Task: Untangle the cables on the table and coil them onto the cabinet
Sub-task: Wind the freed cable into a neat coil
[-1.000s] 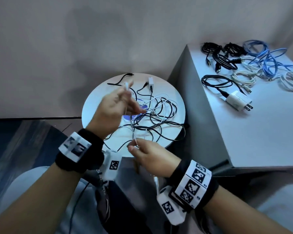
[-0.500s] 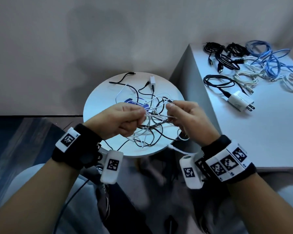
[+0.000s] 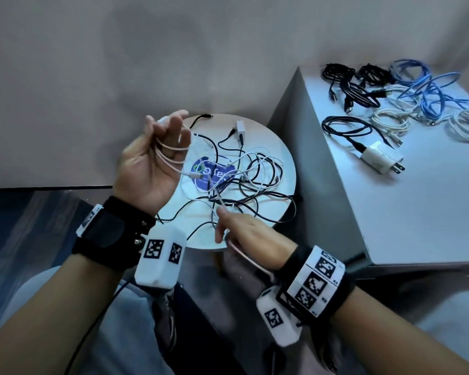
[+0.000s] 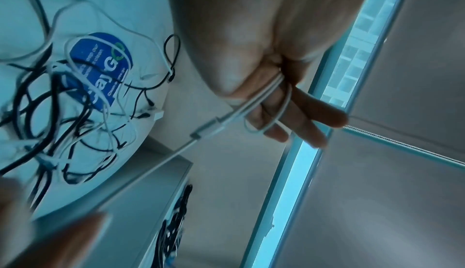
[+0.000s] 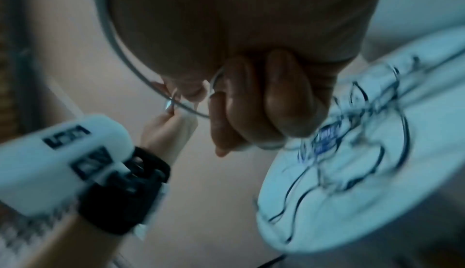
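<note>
A pale white cable (image 3: 171, 148) is looped round the fingers of my left hand (image 3: 168, 139), which is raised palm-up over the left side of the round white table (image 3: 276, 142). From the loops (image 4: 266, 97) the cable runs past a connector (image 3: 195, 174) down to my right hand (image 3: 241, 231), which pinches it at the table's near edge with curled fingers (image 5: 251, 103). A slack arc of it (image 5: 120, 53) hangs behind that hand. A tangle of black and white cables (image 3: 249, 180) lies on the table. The grey cabinet (image 3: 417, 212) stands to the right.
Several coiled black, white and blue cables (image 3: 390, 87) and a white plug charger (image 3: 379, 158) lie on the cabinet's far half. A small white adapter (image 3: 240, 128) and a blue sticker (image 3: 209, 174) are on the table. My lap is below.
Half a second ago both hands met over the tangle. Now the left hand has risen and turned palm-up with loops on its fingers, and the right has dropped to the table's near edge.
</note>
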A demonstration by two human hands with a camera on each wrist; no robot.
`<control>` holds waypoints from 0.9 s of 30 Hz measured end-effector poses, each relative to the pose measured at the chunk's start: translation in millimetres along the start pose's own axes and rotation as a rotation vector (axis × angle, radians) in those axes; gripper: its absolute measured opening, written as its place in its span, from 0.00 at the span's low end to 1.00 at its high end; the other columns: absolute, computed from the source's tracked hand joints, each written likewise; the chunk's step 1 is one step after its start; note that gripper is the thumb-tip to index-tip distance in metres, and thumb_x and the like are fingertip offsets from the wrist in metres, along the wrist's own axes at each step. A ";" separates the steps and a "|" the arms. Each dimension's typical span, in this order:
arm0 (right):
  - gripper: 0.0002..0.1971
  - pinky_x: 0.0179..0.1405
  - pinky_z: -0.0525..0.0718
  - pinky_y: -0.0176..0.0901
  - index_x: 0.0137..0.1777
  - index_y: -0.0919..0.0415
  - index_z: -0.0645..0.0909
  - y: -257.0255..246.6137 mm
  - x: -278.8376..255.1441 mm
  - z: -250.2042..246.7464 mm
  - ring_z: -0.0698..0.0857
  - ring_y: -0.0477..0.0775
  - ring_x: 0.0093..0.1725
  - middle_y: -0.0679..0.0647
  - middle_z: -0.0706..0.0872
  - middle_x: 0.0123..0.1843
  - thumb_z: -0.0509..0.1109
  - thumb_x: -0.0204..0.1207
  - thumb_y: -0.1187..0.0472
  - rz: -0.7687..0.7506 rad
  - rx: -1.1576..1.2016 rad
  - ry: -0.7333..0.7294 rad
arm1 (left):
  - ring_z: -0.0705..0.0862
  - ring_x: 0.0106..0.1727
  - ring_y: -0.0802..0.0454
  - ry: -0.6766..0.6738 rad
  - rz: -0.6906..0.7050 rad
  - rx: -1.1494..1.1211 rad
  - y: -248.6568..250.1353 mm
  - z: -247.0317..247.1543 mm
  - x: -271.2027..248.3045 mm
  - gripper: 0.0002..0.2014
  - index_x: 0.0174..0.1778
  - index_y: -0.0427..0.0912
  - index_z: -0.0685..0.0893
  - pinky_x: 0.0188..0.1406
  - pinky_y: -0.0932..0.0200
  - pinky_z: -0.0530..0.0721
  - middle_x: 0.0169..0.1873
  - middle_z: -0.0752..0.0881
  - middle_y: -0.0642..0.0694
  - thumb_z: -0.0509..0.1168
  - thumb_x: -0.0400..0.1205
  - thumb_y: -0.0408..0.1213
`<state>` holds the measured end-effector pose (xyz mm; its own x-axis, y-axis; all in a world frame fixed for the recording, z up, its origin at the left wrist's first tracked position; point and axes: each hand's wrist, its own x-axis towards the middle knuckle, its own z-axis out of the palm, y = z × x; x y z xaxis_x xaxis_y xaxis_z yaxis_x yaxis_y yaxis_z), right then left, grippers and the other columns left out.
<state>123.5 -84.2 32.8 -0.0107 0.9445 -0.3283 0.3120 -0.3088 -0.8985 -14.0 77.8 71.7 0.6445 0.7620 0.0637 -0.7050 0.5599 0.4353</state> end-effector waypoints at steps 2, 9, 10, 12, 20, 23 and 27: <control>0.27 0.22 0.60 0.41 0.39 0.57 0.79 -1.0 -1.4 12.8 0.64 0.48 0.21 0.50 0.67 0.24 0.53 0.88 0.38 0.122 0.309 -0.198 | 0.93 0.48 0.51 0.072 0.106 0.271 0.8 2.8 2.0 0.18 0.63 0.29 0.78 0.55 0.56 0.88 0.42 0.93 0.43 0.49 0.93 0.39; 0.15 0.14 0.56 0.32 0.39 0.63 0.75 -8.1 -6.6 8.0 0.64 0.41 0.17 0.47 0.70 0.19 0.56 0.88 0.67 -0.015 0.455 -0.306 | 0.87 0.27 0.53 -0.256 -0.042 1.905 -20.8 -6.9 -13.2 0.17 0.58 0.34 0.77 0.36 0.53 0.84 0.32 0.91 0.53 0.53 0.93 0.46; 0.15 0.14 0.56 0.33 0.39 0.65 0.76 -8.6 -6.8 -1.6 0.64 0.43 0.16 0.49 0.71 0.19 0.56 0.88 0.66 -0.047 0.477 -0.255 | 0.84 0.23 0.53 -0.261 -0.131 1.922 -21.2 -6.0 -14.2 0.17 0.55 0.33 0.77 0.31 0.56 0.82 0.28 0.89 0.52 0.54 0.93 0.46; 0.14 0.15 0.59 0.37 0.39 0.67 0.78 -9.4 -7.0 -22.6 0.65 0.48 0.16 0.54 0.72 0.19 0.60 0.86 0.63 -0.106 0.486 -0.137 | 0.77 0.21 0.55 -0.215 -0.238 1.844 -19.4 -4.9 -14.0 0.19 0.55 0.29 0.79 0.25 0.61 0.76 0.22 0.82 0.52 0.56 0.92 0.45; 0.15 0.32 0.71 0.43 0.40 0.54 0.83 1.2 -3.8 -76.8 0.72 0.44 0.26 0.43 0.76 0.25 0.68 0.84 0.46 -0.078 -0.093 0.496 | 0.65 0.26 0.56 -0.216 -0.316 1.472 -14.6 9.9 -13.3 0.19 0.43 0.38 0.91 0.28 0.65 0.65 0.21 0.68 0.56 0.67 0.85 0.51; 0.13 0.33 0.70 0.44 0.48 0.52 0.82 -0.8 -7.4 -76.9 0.75 0.46 0.32 0.45 0.76 0.30 0.69 0.81 0.42 -0.049 -0.347 0.615 | 0.58 0.22 0.54 -0.133 -0.351 1.237 -19.8 7.7 -11.3 0.19 0.32 0.41 0.83 0.28 0.57 0.61 0.20 0.63 0.54 0.67 0.85 0.48; 0.19 0.59 0.79 0.55 0.67 0.54 0.80 -4.6 -5.5 -59.1 0.83 0.55 0.55 0.51 0.85 0.52 0.65 0.84 0.43 -0.181 -0.457 0.701 | 0.54 0.19 0.56 -0.096 -0.438 1.033 -28.1 5.9 -11.5 0.18 0.32 0.44 0.78 0.25 0.56 0.60 0.20 0.60 0.54 0.65 0.82 0.53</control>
<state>178.3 -81.4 56.0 0.4457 0.8726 0.2000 0.7161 -0.2134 -0.6646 0.2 51.4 64.0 0.8278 0.5126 -0.2282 0.1423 0.2016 0.9691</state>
